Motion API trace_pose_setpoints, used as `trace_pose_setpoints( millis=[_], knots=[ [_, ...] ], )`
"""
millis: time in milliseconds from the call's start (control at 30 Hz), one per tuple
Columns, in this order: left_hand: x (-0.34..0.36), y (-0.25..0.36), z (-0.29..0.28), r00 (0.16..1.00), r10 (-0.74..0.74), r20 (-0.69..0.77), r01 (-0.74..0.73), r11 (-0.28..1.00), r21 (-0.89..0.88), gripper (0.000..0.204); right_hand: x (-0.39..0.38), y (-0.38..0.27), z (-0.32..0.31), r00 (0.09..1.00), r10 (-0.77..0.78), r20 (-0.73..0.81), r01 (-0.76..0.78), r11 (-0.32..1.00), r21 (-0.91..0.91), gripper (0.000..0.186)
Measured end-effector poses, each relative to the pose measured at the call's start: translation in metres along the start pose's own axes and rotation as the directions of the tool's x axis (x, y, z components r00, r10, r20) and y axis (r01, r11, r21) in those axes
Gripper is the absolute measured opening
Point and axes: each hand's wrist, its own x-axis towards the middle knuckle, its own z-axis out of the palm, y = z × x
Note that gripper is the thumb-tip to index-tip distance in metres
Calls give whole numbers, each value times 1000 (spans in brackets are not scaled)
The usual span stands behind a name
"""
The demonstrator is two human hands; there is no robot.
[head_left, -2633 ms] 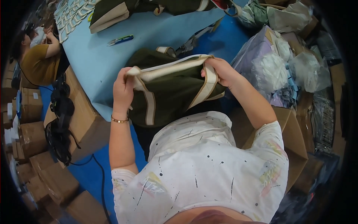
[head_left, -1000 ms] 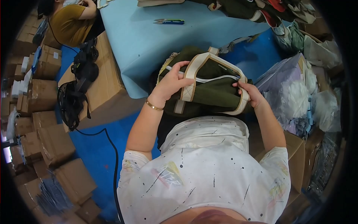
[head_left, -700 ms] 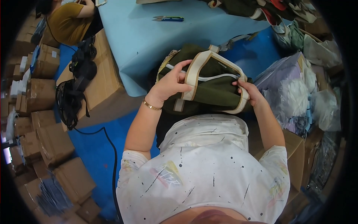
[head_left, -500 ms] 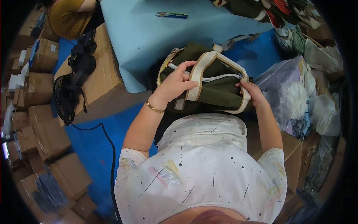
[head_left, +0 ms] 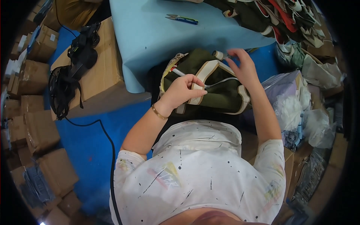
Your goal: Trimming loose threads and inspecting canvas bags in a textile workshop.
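A dark green fabric bag [head_left: 225,97] with cream trim rests in front of my body at the table's near edge. My left hand [head_left: 180,92] pinches its cream strap [head_left: 207,71], which has tan edging, between thumb and fingers. Beneath that strap runs a white zipper [head_left: 223,79] across the green cloth. My right hand [head_left: 243,67] is raised over the bag's far right side, thumb and fingers apart, holding nothing I can see. Close to its fingertips is a cream tab [head_left: 218,55] at the bag's far edge.
Thread snips [head_left: 182,19] lie on the light blue table [head_left: 150,41]. More green, cream and red bags [head_left: 277,18] are heaped at the far right. Black straps [head_left: 77,63] drape over a cardboard box [head_left: 107,78] at left. Plastic-wrapped bundles [head_left: 288,93] stand to the right.
My right hand has let go of the bag's right trim and moved away from me, toward the far edge. The left keeps its hold on the strap. The view has shifted slightly.
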Motion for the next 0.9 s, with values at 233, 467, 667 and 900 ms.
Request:
trace_pose_setpoints(
  millis=[233,467,667,900],
  knots=[
    [-8,-7,-14,993,110,41,-105,989,-108,31,97,-10,63,982,-184,-41,181,980,-84,25],
    [-10,-8,-26,1000,-12,11,15,961,-278,36,169,4,131,924,-366,-109,317,895,-314,28],
    [-8,-11,-24,989,-2,-147,-31,974,-223,27,163,-4,124,963,-261,-73,225,920,-322,21],
    [0,-31,-30,970,-1,-245,-76,949,-306,17,65,-46,47,879,244,409,-470,586,660,21]
  ],
)
